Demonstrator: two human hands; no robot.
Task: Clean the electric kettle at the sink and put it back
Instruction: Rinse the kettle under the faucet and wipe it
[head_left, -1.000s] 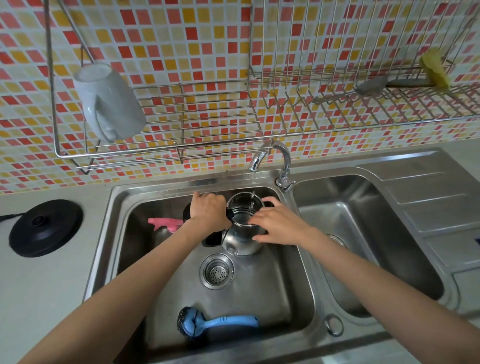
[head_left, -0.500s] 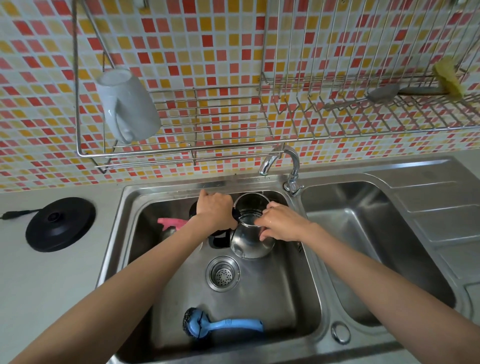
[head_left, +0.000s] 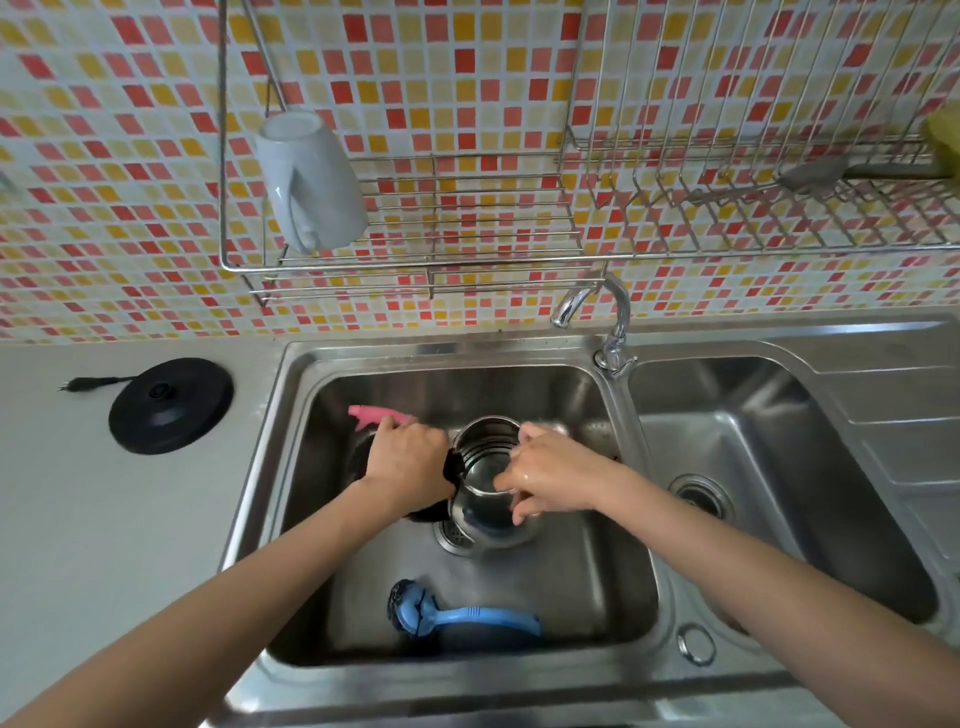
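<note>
Since the earlier frames, the kettle (head_left: 488, 483) has shifted toward the near side of the left basin and now stands partly over the drain strainer (head_left: 453, 535), which was fully exposed before; both hands moved with it.

Left hand (head_left: 408, 467): clenched around the black handle on the kettle's left side. The handle itself is almost fully hidden under the hand.

Right hand (head_left: 548, 478): laid over the right portion of the kettle's open rim, fingers (head_left: 511, 486) curled across the rim and down the near outer wall, gripping the kettle. The skin looks wet.

Kettle: stainless steel, upright, mouth open upward, located inside the left basin of the double sink (head_left: 291, 467), near its centre.

Other items in the left basin:
- Pink object (head_left: 371, 414), far left, just beyond the left hand; its type cannot be determined.
- Blue-handled scrub brush (head_left: 457, 616), lying flat at the near side, dark head pointing left, well apart from the kettle.

Surroundings:
- Faucet (head_left: 597, 312) stands at the far edge between the two basins, spout aimed toward the left basin.
- Black kettle base (head_left: 171, 405) sits on the counter (head_left: 104, 519) left of the sink, cord trailing left.
- Wire rack (head_left: 415, 260) is mounted on the mosaic tile wall above; a white mug (head_left: 309, 179) hangs inverted at its left end.
</note>
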